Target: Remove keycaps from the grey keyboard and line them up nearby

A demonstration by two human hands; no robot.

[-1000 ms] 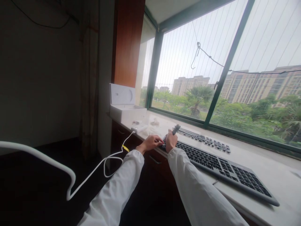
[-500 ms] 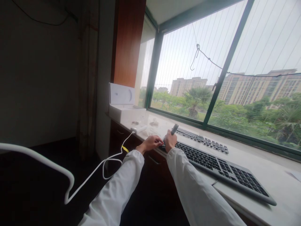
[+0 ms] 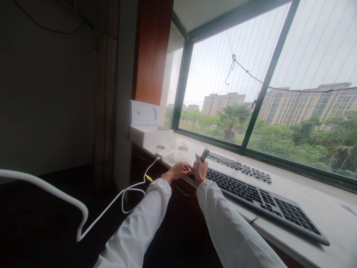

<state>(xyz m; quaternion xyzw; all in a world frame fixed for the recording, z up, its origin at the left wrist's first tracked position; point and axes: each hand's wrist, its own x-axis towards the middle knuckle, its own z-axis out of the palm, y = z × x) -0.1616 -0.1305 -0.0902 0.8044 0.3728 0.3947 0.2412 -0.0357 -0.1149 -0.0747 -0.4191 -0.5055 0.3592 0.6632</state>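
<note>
My right hand [image 3: 200, 170] is closed round a small dark tool [image 3: 204, 155] that sticks up and away from the fist. It sits over the left end of the near grey keyboard [image 3: 262, 201], which lies along the white sill. Touching it on the left, my left hand [image 3: 178, 170] has its fingers curled at the keyboard's left edge; what they pinch is too small to make out. Both arms wear white sleeves.
A second keyboard [image 3: 240, 167] lies behind the first, near the window frame. An open white box [image 3: 149, 128] stands at the sill's left end. A white adapter [image 3: 164, 153] with a cable [image 3: 122, 193] hangs off the edge. Small items lie beside it.
My right hand has drawn slightly left and toward my left hand, and the tool has tilted more upright. The left hand's fingers have curled in closer to it.
</note>
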